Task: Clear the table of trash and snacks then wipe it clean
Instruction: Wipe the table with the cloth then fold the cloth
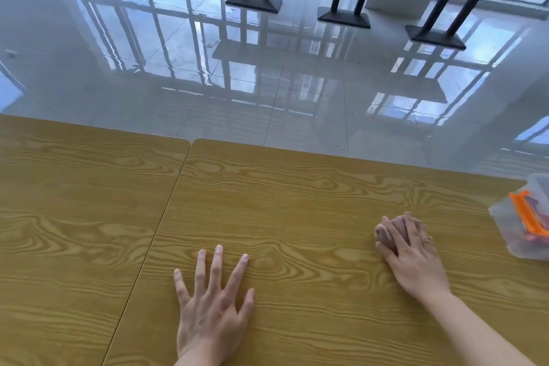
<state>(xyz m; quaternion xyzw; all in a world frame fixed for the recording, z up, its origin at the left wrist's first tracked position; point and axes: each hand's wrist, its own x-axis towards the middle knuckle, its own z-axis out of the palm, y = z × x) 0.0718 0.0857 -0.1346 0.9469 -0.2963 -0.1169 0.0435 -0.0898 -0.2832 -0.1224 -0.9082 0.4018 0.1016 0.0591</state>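
My left hand (212,303) lies flat on the wooden table (297,196) with its fingers spread and nothing under it. My right hand (411,255) presses down on a small pinkish-grey cloth (386,232) that shows under and between the fingers. The cloth sits on the table's right half, a little left of a clear plastic box (505,217). That box has an orange clip (524,214) and red contents, and the frame's right edge cuts it off.
A second wooden table (74,202) butts against the left side along a narrow seam. Beyond the far edge is a glossy tiled floor (267,68) with black table bases (254,4) at the back.
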